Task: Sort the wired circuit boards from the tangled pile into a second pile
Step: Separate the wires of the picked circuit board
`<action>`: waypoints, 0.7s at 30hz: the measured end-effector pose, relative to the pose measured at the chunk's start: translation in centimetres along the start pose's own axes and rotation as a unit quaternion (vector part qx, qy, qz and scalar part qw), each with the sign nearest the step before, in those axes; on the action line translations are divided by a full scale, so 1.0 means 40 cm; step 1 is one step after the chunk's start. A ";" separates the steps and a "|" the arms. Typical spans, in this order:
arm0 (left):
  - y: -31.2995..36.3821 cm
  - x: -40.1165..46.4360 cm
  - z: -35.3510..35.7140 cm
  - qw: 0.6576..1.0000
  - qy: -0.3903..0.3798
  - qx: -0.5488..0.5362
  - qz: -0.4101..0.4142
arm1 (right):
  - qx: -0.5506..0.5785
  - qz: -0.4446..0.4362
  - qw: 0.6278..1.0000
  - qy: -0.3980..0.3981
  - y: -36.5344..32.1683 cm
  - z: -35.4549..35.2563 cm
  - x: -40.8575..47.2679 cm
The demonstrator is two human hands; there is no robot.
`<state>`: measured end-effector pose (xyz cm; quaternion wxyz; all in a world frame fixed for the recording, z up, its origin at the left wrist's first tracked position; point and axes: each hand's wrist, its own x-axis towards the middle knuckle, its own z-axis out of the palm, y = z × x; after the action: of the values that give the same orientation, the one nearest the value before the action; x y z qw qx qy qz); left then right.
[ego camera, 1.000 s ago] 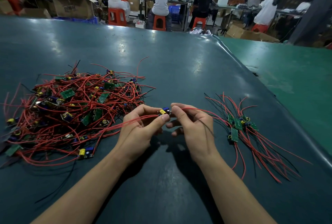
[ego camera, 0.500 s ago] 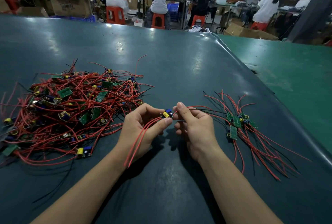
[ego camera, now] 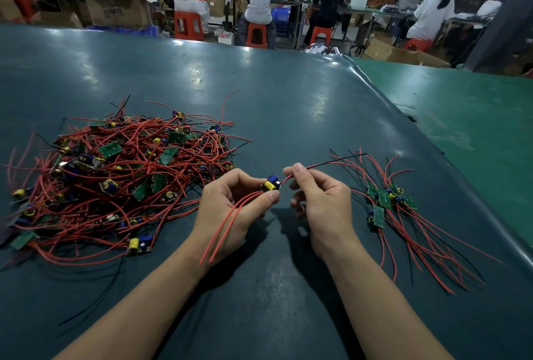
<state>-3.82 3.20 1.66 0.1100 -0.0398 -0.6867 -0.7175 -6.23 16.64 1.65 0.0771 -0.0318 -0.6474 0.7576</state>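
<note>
Your left hand [ego camera: 230, 209] pinches the board [ego camera: 271, 183] while your right hand [ego camera: 320, 203] pinches its wires [ego camera: 317, 165], straightening them for the small pile [ego camera: 386, 203].

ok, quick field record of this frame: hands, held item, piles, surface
left hand: pinches board between thumb and fingers, above the mat
right hand: pinches the board's right-side wires near the board
loose leads: two red, hanging from the board across the left palm
tangled pile: left of the hands, many boards, red and black wires
sorted pile: right of the hands, a few boards, wires fanned out
mat: dark green
</note>
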 end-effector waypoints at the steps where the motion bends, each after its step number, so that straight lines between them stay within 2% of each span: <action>1: 0.000 -0.003 -0.004 1.000 -0.006 -0.007 0.002 | 0.012 0.001 1.000 0.012 -0.003 -0.004 0.004; 6: 0.002 -0.010 -0.004 0.999 -0.027 -0.033 0.007 | 0.072 0.015 0.993 0.091 -0.015 -0.035 0.028; 9: 0.007 -0.011 -0.003 0.998 -0.043 -0.039 -0.001 | 0.081 0.016 0.990 0.111 -0.014 -0.036 0.031; 21: 0.013 -0.016 -0.013 0.998 -0.025 -0.051 0.020 | 0.164 -0.015 0.956 0.241 -0.023 -0.066 0.053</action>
<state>-3.06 2.75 2.01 0.1054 -0.0770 -0.6505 -0.7482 -7.88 19.71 2.26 0.2461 -0.1909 -0.4764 0.8222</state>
